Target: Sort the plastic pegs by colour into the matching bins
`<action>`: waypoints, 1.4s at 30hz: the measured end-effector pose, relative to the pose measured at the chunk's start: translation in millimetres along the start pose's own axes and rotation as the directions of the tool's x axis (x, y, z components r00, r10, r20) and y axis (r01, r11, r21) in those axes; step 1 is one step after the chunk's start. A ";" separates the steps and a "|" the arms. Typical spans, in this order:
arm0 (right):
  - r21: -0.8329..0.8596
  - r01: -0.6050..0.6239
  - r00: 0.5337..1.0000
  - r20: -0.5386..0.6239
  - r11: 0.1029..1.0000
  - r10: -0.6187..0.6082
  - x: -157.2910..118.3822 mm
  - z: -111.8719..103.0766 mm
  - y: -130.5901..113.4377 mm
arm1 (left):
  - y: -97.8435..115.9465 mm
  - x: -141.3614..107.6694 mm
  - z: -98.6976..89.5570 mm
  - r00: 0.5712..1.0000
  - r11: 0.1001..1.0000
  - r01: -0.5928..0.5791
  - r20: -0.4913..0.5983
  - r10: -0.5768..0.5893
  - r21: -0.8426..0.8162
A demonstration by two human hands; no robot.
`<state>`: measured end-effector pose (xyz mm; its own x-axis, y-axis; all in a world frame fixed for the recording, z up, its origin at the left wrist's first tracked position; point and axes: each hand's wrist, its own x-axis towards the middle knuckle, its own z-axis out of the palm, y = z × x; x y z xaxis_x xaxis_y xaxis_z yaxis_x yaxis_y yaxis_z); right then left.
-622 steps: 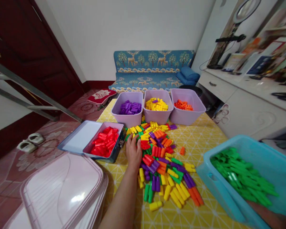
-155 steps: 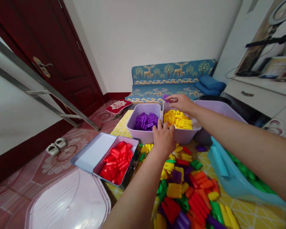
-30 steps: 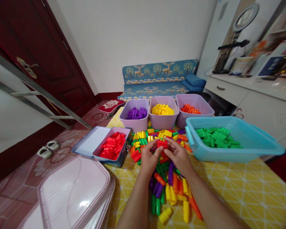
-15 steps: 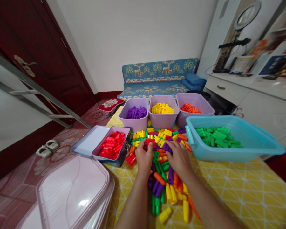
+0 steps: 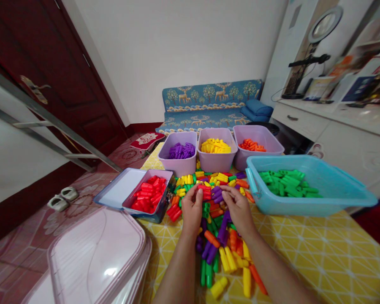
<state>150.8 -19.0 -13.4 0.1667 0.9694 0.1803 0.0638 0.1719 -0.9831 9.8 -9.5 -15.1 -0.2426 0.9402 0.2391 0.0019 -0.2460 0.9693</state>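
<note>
Over a mixed pile of coloured plastic toy pieces, my left hand (image 5: pixel 192 207) grips a cluster of red plastic pieces (image 5: pixel 205 192) between thumb and fingers. Close beside it, my right hand (image 5: pixel 240 207) pinches a purple plastic piece (image 5: pixel 217 195). The red and purple pieces are side by side; whether they touch I cannot tell. Beneath and around both hands lie loose green, orange, yellow and purple pieces, such as a yellow one (image 5: pixel 219 288) nearest me. A lidded box (image 5: pixel 161 213) of red pieces (image 5: pixel 149 193) stands left of my left hand.
Lilac bins hold purple (image 5: pixel 181 150), yellow (image 5: pixel 215 146) and orange pieces (image 5: pixel 252 145) along the far side. A blue tub (image 5: pixel 307 207) with green pieces stands right. Pale lids (image 5: pixel 98 249) are stacked at the left on the yellow tablecloth (image 5: pixel 304 253). A metal ladder (image 5: pixel 47 116) leans farther left.
My right hand has picked up the purple piece and now holds it by the red one. My left hand keeps the red pieces, turned more into view.
</note>
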 end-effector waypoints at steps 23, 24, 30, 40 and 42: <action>0.133 -0.023 1.000 0.002 0.991 0.023 -3.5 4.7 -6.0 | -7.3 3.3 -0.9 0.994 0.993 0.058 -0.089 -0.067 -0.103; 0.129 -0.031 0.999 0.033 0.991 0.027 -4.1 5.5 -10.0 | -7.3 3.6 -1.2 0.993 0.993 0.056 -0.097 -0.066 -0.100; -0.049 -0.044 0.951 0.303 0.998 0.057 26.8 22.1 -46.8 | -8.7 4.0 -3.1 0.987 0.999 0.037 -0.160 -0.035 0.010; -0.054 0.214 0.971 0.125 0.975 -0.206 57.6 36.3 -65.4 | -3.9 3.0 -1.0 0.990 0.999 0.038 -0.139 -0.038 -0.002; -0.245 0.188 0.981 0.098 0.951 -0.169 41.7 29.0 -44.5 | -5.1 3.1 -1.3 0.991 1.000 0.026 -0.132 -0.025 0.004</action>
<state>126.4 18.9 36.9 0.0562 0.9389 0.3394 0.3331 0.3029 -0.8929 7.8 -5.6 -19.4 -0.3683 0.9069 0.2049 -0.0005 -0.2206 0.9754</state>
